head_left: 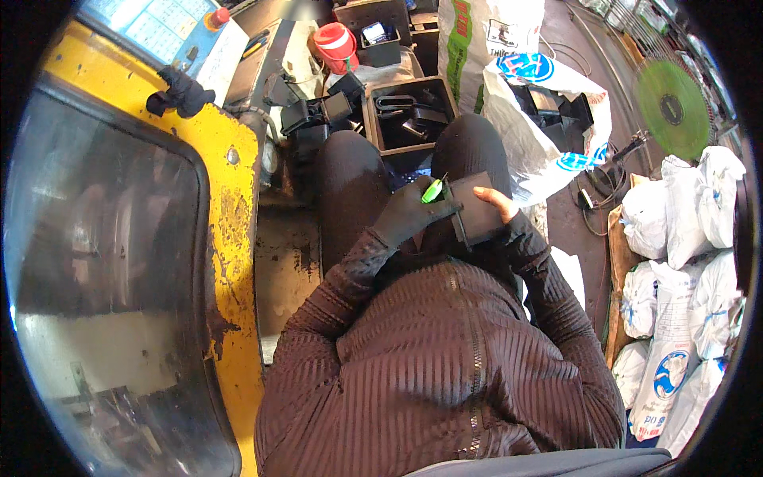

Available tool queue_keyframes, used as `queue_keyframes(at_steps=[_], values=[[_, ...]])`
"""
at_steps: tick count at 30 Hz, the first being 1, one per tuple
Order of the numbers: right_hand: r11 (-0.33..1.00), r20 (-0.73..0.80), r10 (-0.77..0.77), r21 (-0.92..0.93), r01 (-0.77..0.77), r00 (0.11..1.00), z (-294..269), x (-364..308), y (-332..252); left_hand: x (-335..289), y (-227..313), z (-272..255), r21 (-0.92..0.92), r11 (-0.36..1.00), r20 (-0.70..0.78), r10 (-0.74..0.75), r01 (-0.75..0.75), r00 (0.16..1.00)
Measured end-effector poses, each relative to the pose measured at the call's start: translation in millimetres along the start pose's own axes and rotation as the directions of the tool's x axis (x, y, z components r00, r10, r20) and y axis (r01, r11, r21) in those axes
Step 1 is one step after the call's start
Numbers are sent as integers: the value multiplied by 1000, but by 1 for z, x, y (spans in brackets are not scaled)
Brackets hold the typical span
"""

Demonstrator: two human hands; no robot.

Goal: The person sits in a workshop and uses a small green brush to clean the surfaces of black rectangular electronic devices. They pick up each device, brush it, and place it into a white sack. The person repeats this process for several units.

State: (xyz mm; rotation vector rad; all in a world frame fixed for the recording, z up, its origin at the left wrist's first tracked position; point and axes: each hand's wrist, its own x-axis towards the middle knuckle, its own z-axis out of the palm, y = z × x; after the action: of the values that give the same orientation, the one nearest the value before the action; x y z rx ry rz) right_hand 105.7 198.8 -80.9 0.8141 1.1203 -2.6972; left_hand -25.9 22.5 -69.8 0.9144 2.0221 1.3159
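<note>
Over my lap, my left hand [401, 213], in a dark glove, is closed around a small tool with a bright green handle [432, 191]. A thin tip seems to stick out at its far end; the kind of tool cannot be made out. My right hand [499, 204] grips a black, box-like plastic part [474, 211] from its right side, the bare thumb lying on its upper face. The gloved fingers meet the part's left edge. Most of the right fingers are hidden beneath it.
On the left stands a yellow machine [234, 238] with a window and red button [216, 19]. Beyond my knees are a brown crate [413, 147] of black parts, a red bucket [335, 46] and an open white sack [548, 179]. A green fan [671, 103] and white bags [668, 318] occupy the right.
</note>
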Motion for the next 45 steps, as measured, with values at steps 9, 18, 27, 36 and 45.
queue_keyframes(at_steps=[9, 18, 27, 36, 45], values=[[929, 141, 310, 167, -331, 940, 27, 15, 18, 6, -37, -45, -667, 697, -17, -369, 264, 929], [965, 120, 244, 72, -254, 962, 18, 113, 36, -2, -46, -48, -687, 664, -75, -470, 296, 880], [973, -40, 232, 21, -231, 972, 37, 158, 15, 50, -54, -77, -727, 677, -211, -384, 118, 899], [1000, -175, -11, 11, 13, 984, -12, 263, -22, 197, -119, -216, -235, 953, -616, -298, 191, 729], [992, -77, 5, 128, 5, 997, 17, 240, -18, 214, -157, -259, 413, 576, -802, -137, 705, 582]])
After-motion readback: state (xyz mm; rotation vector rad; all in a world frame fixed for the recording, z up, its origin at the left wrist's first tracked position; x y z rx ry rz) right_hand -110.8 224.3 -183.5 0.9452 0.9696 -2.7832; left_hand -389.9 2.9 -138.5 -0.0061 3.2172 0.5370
